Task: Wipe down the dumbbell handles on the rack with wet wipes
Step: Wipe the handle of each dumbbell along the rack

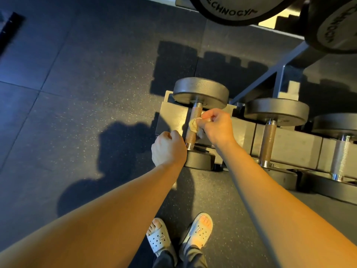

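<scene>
Your right hand [216, 126] pinches a wadded wipe [193, 124] between thumb and curled fingertips and holds it against the right side of the handle [195, 113], about halfway along. That handle belongs to the dumbbell [201, 91] at the left end of the rack [172, 113], near the middle of the view, with its far head toward 12 o'clock and its near head toward 6.

Your left hand [168, 147] is curled into a fist with its back to the camera, just at 9 o'clock of the handle's near collar. You cannot tell whether it grips anything.

Two more dumbbells [276, 111] lie in the same row toward 3 o'clock. Bigger ones [231, 10] sit on the upper tier at 1 o'clock. Your sandals [158, 238] stand on the speckled floor [77, 74] at 6 o'clock.
</scene>
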`<action>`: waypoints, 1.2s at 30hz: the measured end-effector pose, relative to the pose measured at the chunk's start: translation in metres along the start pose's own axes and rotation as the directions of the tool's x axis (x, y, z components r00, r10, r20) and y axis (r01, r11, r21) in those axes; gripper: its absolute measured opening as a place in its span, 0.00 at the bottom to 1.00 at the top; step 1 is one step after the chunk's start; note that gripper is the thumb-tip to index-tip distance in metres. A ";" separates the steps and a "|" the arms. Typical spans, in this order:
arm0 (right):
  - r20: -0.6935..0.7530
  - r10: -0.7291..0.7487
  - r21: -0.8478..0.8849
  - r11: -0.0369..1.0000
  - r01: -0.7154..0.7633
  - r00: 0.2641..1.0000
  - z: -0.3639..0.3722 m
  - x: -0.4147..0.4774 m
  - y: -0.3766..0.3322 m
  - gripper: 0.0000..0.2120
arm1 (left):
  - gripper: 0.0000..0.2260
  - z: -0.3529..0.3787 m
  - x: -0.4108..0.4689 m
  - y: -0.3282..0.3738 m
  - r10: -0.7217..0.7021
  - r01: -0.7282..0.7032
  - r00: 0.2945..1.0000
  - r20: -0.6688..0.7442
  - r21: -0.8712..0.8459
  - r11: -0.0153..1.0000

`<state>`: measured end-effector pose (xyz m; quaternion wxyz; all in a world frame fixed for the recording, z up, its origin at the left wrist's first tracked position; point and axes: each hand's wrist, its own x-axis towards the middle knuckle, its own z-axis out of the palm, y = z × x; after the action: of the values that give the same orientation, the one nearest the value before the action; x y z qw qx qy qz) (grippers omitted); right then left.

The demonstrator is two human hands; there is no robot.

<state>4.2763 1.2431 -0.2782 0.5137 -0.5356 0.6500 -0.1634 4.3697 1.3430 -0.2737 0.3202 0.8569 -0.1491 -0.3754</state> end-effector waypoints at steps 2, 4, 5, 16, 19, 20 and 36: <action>-0.006 0.067 0.088 0.994 -0.066 0.998 0.005 -0.007 0.008 0.06 | 0.17 -0.001 -0.001 0.000 0.000 0.000 1.000 0.001 -0.026 1.000; 0.070 0.100 0.019 0.995 -0.102 0.993 0.008 -0.020 0.020 0.05 | 0.18 -0.001 -0.002 0.000 -0.001 0.001 1.000 0.005 -0.032 0.999; 0.119 0.113 -0.033 0.993 -0.109 0.986 0.008 -0.025 0.025 0.04 | 0.18 -0.001 -0.002 0.001 -0.002 0.002 1.000 0.003 -0.028 1.000; 0.110 0.138 0.132 0.979 -0.152 0.984 0.004 -0.016 0.025 0.05 | 0.17 -0.001 -0.002 -0.001 0.017 -0.016 1.000 0.016 -0.035 0.999; 0.245 0.071 -0.087 0.995 -0.051 0.967 -0.002 -0.022 0.028 0.05 | 0.17 0.000 -0.003 0.000 0.010 -0.010 1.000 0.004 -0.014 1.000; 0.228 0.029 -0.070 0.997 -0.014 0.973 -0.005 -0.015 0.023 0.05 | 0.17 -0.001 -0.003 0.001 0.009 -0.009 1.000 0.002 0.001 1.000; 0.098 -0.014 -0.035 0.999 0.018 0.995 -0.009 -0.021 0.018 0.04 | 0.13 0.004 0.000 -0.004 0.167 -0.162 0.984 -0.066 0.074 0.984</action>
<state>4.2570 1.2654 -0.2780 0.5338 -0.5573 0.6227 -0.1296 4.3666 1.3441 -0.2781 0.3256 0.8652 -0.2205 -0.3113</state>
